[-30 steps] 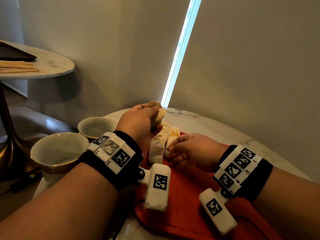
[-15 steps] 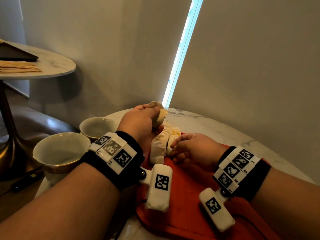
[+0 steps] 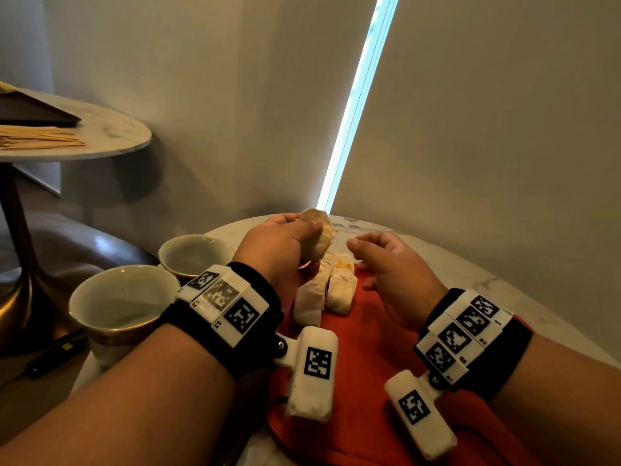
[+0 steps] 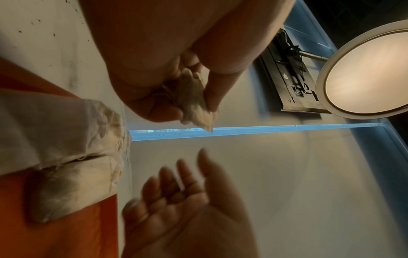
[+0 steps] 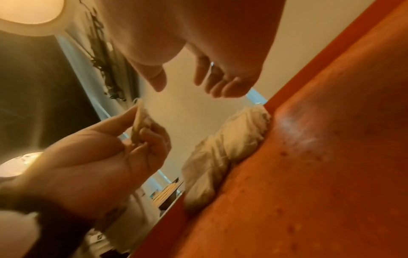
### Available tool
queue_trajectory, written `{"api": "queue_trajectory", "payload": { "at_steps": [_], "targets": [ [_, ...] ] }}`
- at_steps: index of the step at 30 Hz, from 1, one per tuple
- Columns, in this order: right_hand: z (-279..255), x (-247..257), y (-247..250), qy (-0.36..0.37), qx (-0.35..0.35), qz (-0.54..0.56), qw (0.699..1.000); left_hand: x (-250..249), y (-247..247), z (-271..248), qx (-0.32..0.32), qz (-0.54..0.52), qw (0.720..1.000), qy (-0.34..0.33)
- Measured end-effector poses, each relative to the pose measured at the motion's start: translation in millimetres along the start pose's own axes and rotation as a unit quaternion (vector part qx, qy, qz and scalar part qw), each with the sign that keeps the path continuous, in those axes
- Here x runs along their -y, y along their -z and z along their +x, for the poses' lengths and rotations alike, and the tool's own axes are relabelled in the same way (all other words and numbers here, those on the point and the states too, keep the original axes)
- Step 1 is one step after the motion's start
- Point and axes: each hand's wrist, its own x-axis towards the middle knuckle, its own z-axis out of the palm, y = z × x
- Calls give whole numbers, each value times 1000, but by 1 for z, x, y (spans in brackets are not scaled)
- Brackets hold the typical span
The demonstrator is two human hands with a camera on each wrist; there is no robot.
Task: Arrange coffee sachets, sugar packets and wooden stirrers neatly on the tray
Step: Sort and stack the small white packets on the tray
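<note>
An orange tray lies on the round marble table. Two pale paper sachets lie side by side at its far left end, also in the left wrist view and right wrist view. My left hand is raised above them and pinches several tan sachets between thumb and fingers. My right hand hovers just right of that bundle over the tray's far edge, fingers loosely spread and holding nothing. Wooden stirrers lie on a second table at the left.
Two pale cups stand left of the tray, close to my left forearm. A dark tray sits on the side table by the stirrers. A wall and blinds rise right behind the table.
My right hand has lifted off the sachets on the tray and opened, rising toward the bundle in my left hand. The left hand keeps its hold.
</note>
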Motion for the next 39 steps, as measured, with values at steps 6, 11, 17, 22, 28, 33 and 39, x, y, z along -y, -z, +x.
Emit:
{"api": "queue_trajectory", "payload": {
  "at_steps": [6, 11, 17, 22, 28, 33, 39],
  "targets": [
    [-8, 18, -11, 83, 56, 58, 993, 1, 0, -8, 47, 47, 998, 3],
    [-5, 19, -10, 98, 48, 62, 992, -2, -4, -10, 56, 30, 998, 26],
    [-1, 15, -9, 73, 22, 92, 993, -8, -8, -12, 43, -14, 997, 70],
    [-2, 16, -7, 57, 11, 128, 990, -6, -9, -13, 41, -11, 997, 61],
    [-9, 20, -5, 52, 23, 155, 986, -6, -7, -13, 31, -16, 998, 56],
    [-12, 22, -3, 45, 40, 175, 983, -7, -6, -13, 13, -16, 999, 40],
    [-15, 18, -4, 27, 50, 183, 981, -8, -8, -15, -5, -33, 999, 31]
  ]
}}
